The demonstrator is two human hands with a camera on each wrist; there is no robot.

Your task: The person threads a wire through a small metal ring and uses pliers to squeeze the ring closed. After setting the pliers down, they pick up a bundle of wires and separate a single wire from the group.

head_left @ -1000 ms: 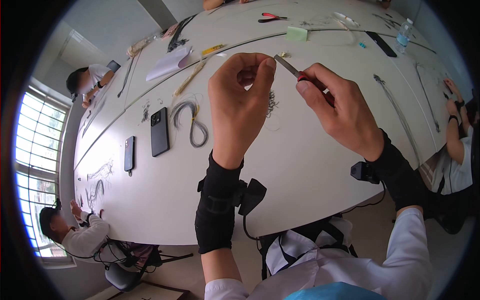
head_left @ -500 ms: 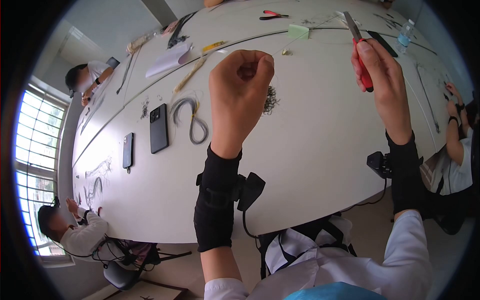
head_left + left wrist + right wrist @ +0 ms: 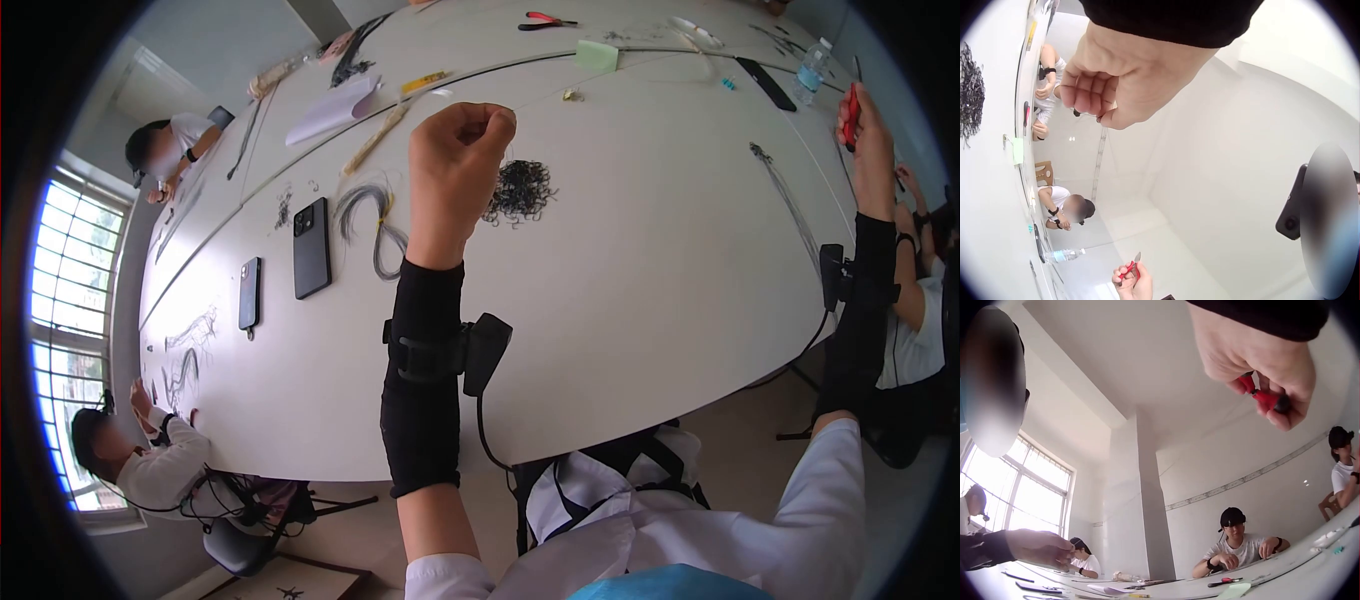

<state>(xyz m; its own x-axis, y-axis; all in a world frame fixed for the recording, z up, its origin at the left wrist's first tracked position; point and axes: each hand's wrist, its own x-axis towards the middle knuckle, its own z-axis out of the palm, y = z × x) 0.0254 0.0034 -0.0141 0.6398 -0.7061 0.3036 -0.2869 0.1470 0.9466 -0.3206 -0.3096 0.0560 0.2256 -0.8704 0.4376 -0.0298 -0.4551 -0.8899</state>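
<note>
My left hand [image 3: 450, 180], raised over the table, pinches a thin wire [image 3: 540, 102] between thumb and forefinger. Only a faint stretch of this wire shows, leading off to the right from the fingertips. Far out to the right, my right hand [image 3: 872, 160] grips red-handled pliers [image 3: 852, 118] with the metal tip pointing up. The right wrist view shows the fingers curled round the red handles [image 3: 1269, 400]. Beyond the left hand lies a pile of small black curled pieces [image 3: 524, 192], partly covered by the hand.
Left of the left hand are a looped bundle of grey wires [image 3: 380, 262], a dark phone [image 3: 312, 248] and a smaller phone [image 3: 250, 298]. Farther back lie another pair of pliers [image 3: 547, 21], a green note [image 3: 597, 56] and a water bottle [image 3: 812, 70]. Other people sit around the table.
My right hand has swung far out to the right with the pliers, away from the left hand. The left hand keeps its pinch and has shifted slightly left, uncovering more of the black pile.
</note>
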